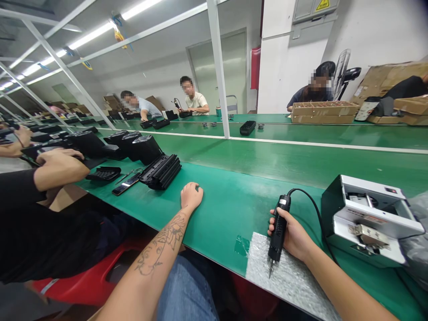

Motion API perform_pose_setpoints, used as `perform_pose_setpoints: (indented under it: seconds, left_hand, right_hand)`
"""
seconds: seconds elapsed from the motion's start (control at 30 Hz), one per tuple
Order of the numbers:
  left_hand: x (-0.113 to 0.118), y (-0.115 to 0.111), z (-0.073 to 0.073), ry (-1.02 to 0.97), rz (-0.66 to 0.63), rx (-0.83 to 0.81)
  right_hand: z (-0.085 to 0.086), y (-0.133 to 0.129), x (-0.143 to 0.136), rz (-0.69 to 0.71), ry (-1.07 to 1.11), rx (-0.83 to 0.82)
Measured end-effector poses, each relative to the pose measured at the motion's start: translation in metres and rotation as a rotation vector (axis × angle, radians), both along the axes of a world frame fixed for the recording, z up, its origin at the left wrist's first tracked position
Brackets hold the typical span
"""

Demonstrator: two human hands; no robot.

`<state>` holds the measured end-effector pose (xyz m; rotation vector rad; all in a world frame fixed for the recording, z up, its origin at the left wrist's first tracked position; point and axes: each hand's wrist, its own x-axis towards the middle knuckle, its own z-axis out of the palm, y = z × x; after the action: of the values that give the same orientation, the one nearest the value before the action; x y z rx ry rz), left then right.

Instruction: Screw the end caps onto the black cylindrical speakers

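My right hand is wrapped round a black electric screwdriver, its bit pointing down over a sheet of bubble wrap. A black cord runs from the tool's top end behind the hand. My left hand rests on the green bench mat with its fingers curled closed. A small dark spot shows at those fingers; whether it is a held object is unclear. Just left of that hand lies a ribbed black plastic housing, with a phone beside it.
A screw feeder machine stands at the right, next to clear plastic bags. Several black housings line the bench to the left, where a co-worker's arm reaches in. Across the bench, people sit near cardboard boxes. A white post rises ahead.
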<state>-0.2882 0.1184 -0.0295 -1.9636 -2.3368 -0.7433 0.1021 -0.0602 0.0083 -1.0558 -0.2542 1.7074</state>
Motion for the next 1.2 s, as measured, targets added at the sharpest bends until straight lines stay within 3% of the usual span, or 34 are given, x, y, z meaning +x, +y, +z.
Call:
perform_pose_setpoints:
  seconds: [1.2]
  left_hand:
    - [-0.0005,0.0000,-0.0008,0.006,-0.002,-0.001]
  right_hand:
    - [-0.0023,0.0002,0.0009,0.005,0.001,0.004]
